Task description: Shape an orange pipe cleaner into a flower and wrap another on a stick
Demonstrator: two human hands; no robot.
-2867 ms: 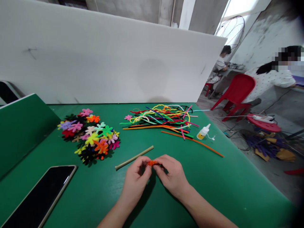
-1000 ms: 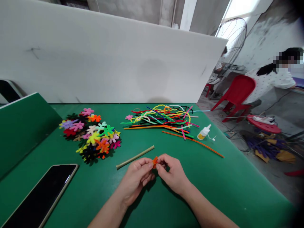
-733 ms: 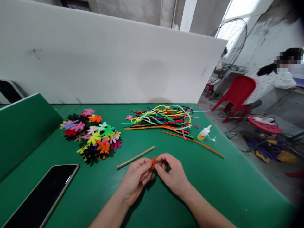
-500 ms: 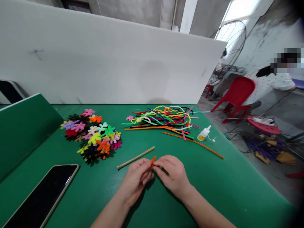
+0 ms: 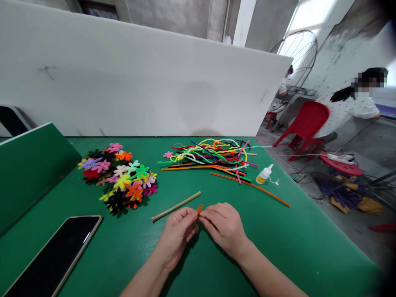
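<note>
Between my two hands is a small bent piece of orange pipe cleaner. My left hand pinches it from the left, thumb against fingers. From the other side my right hand grips it with thumb and fingertips, which partly hide it. Just beyond my left hand lies a thin greenish stick. A longer orange pipe cleaner rests on the green table past my right hand. Further back is a tangle of many-coloured pipe cleaners.
A heap of fuzzy flowers sits at the left, with a phone nearer me. A small glue bottle stands by the right edge. A white panel closes off the back. A person in a dotted shirt sits beyond.
Both hands stay almost in place, still holding the orange piece, with only slight finger movement. The view has shifted a little.
</note>
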